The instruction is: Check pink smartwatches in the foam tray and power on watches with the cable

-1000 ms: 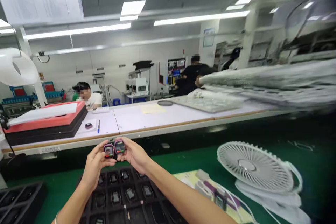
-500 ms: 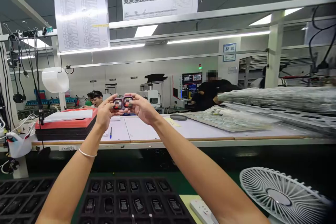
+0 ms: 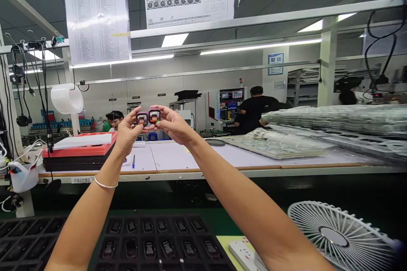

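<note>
Both arms stretch forward at about the height of the far shelf edge. My left hand [image 3: 128,131] pinches a small square smartwatch case [image 3: 142,119] with a dark purplish frame and a lit picture on its screen. Right beside it, my right hand [image 3: 176,125] grips a second, similar smartwatch case [image 3: 154,116], its screen also lit. The two cases are side by side, screens facing me. Below my arms a black foam tray [image 3: 143,237] holds several dark watch cases in its pockets.
Another black tray [image 3: 28,237] lies at the left. A white fan [image 3: 333,235] and a power strip [image 3: 243,254] are at the lower right. On the shelf are red trays [image 3: 85,146], a blue pen [image 3: 133,161] and stacked clear plastic trays [image 3: 337,118]. A co-worker [image 3: 257,108] stands beyond.
Both hands have risen slightly with the watch cases, and the right case now sits a little higher than the left. The screen pictures look clearer. My view has shifted slightly.
</note>
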{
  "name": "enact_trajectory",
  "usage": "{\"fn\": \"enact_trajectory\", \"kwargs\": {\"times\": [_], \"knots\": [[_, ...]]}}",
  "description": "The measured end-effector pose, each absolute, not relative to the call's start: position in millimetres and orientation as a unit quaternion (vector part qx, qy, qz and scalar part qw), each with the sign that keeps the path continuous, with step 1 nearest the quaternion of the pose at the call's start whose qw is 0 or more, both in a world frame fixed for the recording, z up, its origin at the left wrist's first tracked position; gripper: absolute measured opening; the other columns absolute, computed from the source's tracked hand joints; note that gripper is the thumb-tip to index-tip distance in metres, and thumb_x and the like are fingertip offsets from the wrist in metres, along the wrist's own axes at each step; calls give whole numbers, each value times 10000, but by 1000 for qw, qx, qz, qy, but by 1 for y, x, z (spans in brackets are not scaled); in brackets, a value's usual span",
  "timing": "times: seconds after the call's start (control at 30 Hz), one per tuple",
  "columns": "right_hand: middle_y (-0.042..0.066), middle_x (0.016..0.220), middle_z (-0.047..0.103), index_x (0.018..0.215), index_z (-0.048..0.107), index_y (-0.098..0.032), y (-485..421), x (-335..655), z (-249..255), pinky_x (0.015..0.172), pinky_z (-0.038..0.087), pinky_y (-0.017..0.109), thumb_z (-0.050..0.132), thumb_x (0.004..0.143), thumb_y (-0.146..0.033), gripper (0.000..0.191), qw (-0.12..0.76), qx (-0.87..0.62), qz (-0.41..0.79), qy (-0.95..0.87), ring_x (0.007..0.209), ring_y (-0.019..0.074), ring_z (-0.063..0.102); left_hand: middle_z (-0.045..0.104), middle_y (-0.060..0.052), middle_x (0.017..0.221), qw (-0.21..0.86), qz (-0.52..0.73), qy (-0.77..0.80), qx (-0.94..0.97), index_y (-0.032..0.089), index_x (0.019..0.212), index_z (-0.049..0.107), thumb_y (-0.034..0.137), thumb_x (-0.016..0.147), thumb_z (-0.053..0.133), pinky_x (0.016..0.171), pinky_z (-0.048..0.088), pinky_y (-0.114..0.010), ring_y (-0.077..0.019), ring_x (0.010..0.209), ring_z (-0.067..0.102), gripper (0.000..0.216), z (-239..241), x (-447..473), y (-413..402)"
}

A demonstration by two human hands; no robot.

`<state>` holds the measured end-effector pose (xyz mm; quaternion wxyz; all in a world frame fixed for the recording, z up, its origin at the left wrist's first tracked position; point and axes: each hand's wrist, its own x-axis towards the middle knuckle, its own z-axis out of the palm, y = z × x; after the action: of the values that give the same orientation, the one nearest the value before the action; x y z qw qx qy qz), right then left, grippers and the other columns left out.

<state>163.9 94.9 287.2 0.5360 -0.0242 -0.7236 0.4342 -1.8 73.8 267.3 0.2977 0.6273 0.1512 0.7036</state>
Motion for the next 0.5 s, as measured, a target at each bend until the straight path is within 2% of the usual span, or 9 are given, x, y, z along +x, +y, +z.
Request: {"fn": "enact_trajectory", "kwargs": {"times": [0.5], "knots": [[-9, 974, 647, 1120, 588, -231, 101, 166, 275, 681, 535, 239, 669, 656, -66, 499, 525, -45, 452, -720, 739, 104, 635, 674, -2, 935, 307, 699, 168, 624, 175, 1308, 581, 164, 589, 766, 664, 595, -252, -99, 686, 654, 742, 256, -3, 78]]}}
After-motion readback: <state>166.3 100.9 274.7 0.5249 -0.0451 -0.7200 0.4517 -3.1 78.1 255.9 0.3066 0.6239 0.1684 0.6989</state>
